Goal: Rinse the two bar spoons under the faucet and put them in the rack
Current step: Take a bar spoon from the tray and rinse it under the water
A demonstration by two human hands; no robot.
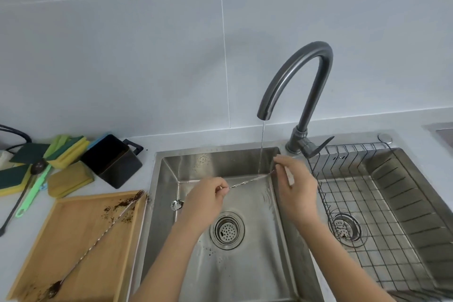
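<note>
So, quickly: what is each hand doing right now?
Left hand: closed, pinching the bar spoon near its bowl end.
Right hand: closed on the same spoon's other end, under the water stream.

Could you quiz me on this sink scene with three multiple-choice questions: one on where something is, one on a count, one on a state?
1. Where is the second spoon?
A. on the wooden tray
B. in the rack
C. in the black box

2. How many hands hold the spoon under the faucet?
A. none
B. one
C. two

3. The faucet is:
A. off
B. running
C. removed

Answers:
1 A, it lies across the wooden tray.
2 C, left hand and right hand pinch its ends.
3 B, water streams down.
</note>
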